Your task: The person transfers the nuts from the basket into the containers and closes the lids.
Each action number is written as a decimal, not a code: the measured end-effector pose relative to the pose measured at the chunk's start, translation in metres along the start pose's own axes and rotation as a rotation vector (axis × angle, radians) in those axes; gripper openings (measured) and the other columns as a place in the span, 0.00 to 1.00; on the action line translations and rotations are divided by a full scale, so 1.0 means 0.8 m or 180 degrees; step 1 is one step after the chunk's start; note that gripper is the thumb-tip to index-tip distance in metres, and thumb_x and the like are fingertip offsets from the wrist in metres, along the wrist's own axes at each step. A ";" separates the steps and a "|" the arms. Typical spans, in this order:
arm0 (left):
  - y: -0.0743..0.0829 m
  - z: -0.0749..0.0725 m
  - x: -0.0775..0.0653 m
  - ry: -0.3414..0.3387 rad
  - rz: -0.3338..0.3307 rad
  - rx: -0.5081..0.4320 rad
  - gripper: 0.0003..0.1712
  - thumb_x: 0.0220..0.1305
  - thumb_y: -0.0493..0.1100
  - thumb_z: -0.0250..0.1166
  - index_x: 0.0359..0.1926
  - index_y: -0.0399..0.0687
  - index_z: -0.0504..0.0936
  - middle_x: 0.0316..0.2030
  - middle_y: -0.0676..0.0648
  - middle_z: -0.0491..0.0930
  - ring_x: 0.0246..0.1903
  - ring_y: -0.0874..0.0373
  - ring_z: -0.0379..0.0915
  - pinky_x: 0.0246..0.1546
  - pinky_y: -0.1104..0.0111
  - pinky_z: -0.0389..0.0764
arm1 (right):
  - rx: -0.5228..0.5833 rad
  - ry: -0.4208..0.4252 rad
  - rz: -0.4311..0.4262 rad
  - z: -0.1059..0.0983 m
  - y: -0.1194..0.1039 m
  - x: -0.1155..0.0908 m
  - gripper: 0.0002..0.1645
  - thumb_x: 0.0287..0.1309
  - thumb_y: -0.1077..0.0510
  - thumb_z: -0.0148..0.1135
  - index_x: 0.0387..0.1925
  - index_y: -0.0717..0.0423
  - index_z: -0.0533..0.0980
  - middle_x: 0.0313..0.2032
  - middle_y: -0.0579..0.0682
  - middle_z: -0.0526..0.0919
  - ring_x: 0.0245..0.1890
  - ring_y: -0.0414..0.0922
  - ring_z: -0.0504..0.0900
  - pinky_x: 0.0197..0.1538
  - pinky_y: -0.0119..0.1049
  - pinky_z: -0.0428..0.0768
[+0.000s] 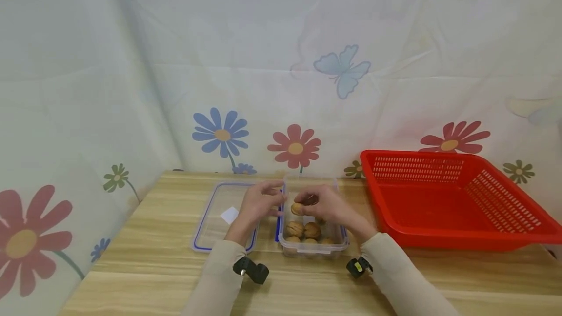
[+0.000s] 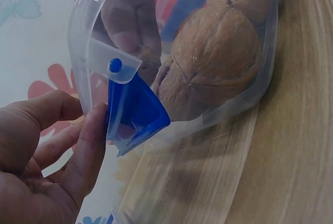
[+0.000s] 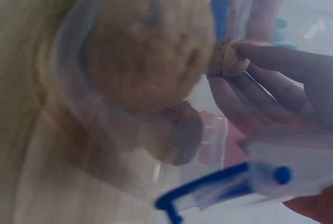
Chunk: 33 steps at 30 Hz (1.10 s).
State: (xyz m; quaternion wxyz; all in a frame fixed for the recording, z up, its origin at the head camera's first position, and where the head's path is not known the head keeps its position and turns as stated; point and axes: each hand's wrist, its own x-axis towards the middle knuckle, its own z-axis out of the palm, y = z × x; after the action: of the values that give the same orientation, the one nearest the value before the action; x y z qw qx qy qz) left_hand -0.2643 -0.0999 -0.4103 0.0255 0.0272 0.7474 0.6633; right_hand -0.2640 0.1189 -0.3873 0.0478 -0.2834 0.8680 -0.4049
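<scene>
A clear plastic container (image 1: 337,246) with blue latches (image 2: 136,112) stands on the table with several walnuts (image 1: 312,230) in its near part. My right hand (image 1: 326,203) reaches over the container and pinches a walnut (image 1: 296,208) between thumb and fingers. Seen through the clear wall in the right wrist view, that walnut (image 3: 228,58) sits at the fingertips. My left hand (image 1: 260,202) is at the container's left side, fingers fairly straight. In the left wrist view its fingertips (image 2: 96,117) touch the rim and side by a hanging latch.
A clear lid (image 1: 210,223) with a blue seal lies left of the container, a small white piece (image 1: 230,215) on it. To the right stands a large red plastic basket (image 1: 439,234). Behind the wooden table (image 1: 145,257) hangs a flowered cloth (image 1: 259,87).
</scene>
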 end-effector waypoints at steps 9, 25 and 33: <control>-0.001 -0.002 0.001 0.0029 0.0012 0.0010 0.27 0.68 0.32 0.68 0.67 0.39 0.81 0.51 0.35 0.85 0.43 0.47 0.85 0.36 0.60 0.92 | 0.0013 0.0040 -0.0127 0.011 0.007 0.002 0.09 0.64 0.66 0.74 0.46 0.61 0.87 0.43 0.51 0.90 0.44 0.49 0.89 0.54 0.45 0.89; -0.002 -0.003 0.000 0.0020 -0.0001 -0.0005 0.26 0.68 0.32 0.69 0.67 0.39 0.82 0.52 0.35 0.84 0.43 0.47 0.86 0.36 0.61 0.92 | -0.0192 -0.0014 -0.0055 0.017 0.006 0.002 0.10 0.65 0.65 0.73 0.47 0.62 0.87 0.45 0.55 0.90 0.45 0.48 0.88 0.56 0.48 0.88; -0.003 0.000 0.002 0.0002 0.0033 0.0001 0.27 0.67 0.32 0.69 0.67 0.38 0.82 0.51 0.35 0.85 0.43 0.46 0.86 0.35 0.61 0.92 | -0.0196 0.0014 -0.0008 0.015 0.008 -0.001 0.11 0.65 0.66 0.73 0.48 0.63 0.86 0.45 0.55 0.90 0.44 0.46 0.87 0.55 0.47 0.88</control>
State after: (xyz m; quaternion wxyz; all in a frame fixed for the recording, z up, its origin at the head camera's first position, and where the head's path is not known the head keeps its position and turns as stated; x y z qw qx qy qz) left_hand -0.2663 -0.0999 -0.4130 0.0218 0.0309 0.7474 0.6633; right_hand -0.2627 0.1144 -0.4000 0.0366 -0.2850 0.8798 -0.3786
